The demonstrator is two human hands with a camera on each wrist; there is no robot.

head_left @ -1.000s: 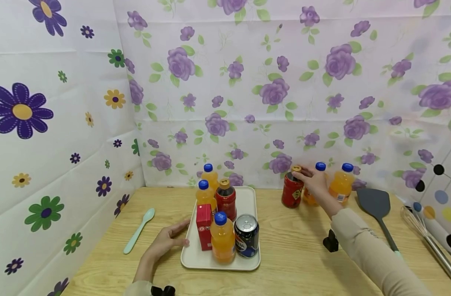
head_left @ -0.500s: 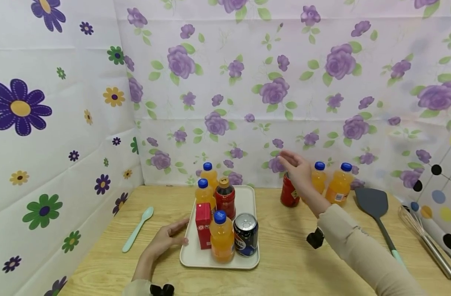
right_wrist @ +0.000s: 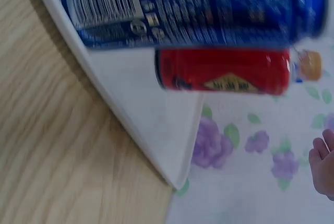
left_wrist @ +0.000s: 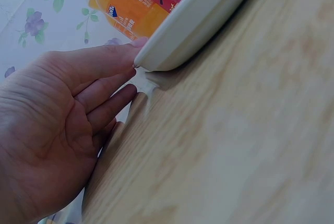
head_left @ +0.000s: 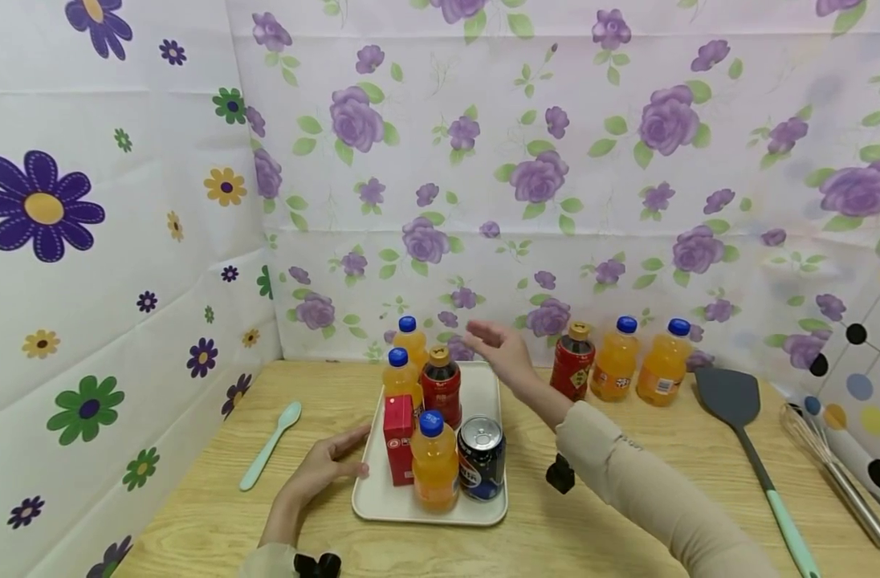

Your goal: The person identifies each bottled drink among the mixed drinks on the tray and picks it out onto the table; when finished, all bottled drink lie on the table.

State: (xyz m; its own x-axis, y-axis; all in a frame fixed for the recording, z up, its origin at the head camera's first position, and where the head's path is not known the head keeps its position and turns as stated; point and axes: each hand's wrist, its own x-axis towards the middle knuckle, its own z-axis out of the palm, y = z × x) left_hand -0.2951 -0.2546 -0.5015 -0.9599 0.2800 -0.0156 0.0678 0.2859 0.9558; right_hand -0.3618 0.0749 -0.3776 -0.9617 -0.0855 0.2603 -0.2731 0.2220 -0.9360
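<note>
Left hand (head_left: 327,466), fingers spread, is touching tray's (head_left: 481,395) left edge; right hand (head_left: 505,353), fingers together, could be toppling red bottle (head_left: 441,392) by dipping.

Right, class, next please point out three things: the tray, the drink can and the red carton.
Tray (head_left: 480,392): head view, bare floor towards its back.
Drink can (head_left: 481,466): head view, side wall.
Red carton (head_left: 400,448): head view, front face.

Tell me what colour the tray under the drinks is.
The tray is off-white, clearest in the head view.
</note>
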